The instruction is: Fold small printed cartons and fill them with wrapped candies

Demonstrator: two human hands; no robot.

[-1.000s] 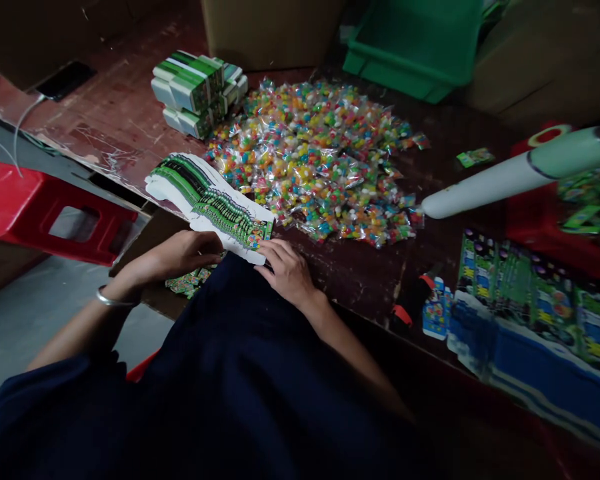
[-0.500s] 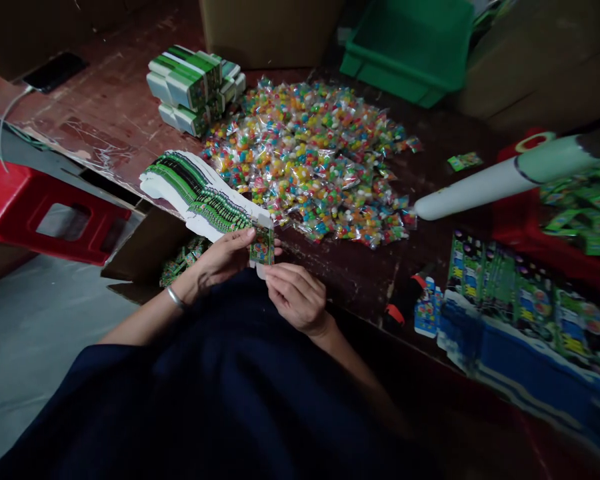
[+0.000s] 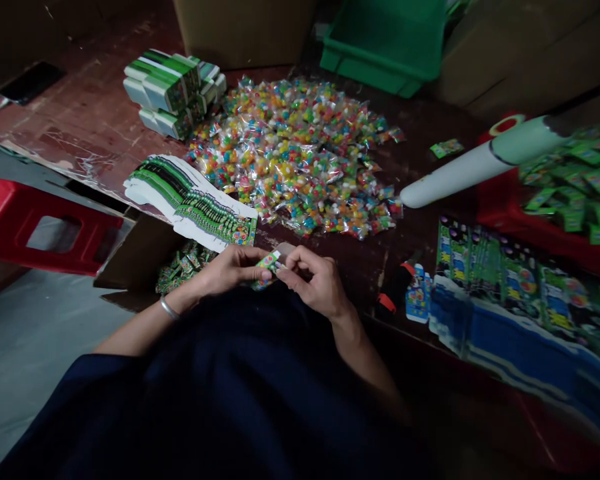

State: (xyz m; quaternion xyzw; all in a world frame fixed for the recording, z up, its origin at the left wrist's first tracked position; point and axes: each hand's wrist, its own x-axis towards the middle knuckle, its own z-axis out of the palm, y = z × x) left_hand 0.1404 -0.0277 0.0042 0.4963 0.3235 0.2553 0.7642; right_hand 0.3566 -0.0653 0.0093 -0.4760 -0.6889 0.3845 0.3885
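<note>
Half a second ago the small green carton [image 3: 267,265] stood flat and upright; now both hands, left hand [image 3: 230,268] and right hand [image 3: 316,281], pinch it folded at the table [image 3: 350,267] edge, five o'clock of the fanned carton stack [image 3: 190,200].

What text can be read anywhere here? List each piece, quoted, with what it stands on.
None can be read.
Small green carton held by both hands: print too blurred.
Fanned flat cartons: too small.
Blue and green flat cartons: yellow characters, blurred.
Stacked green boxes: no legible print.
</note>
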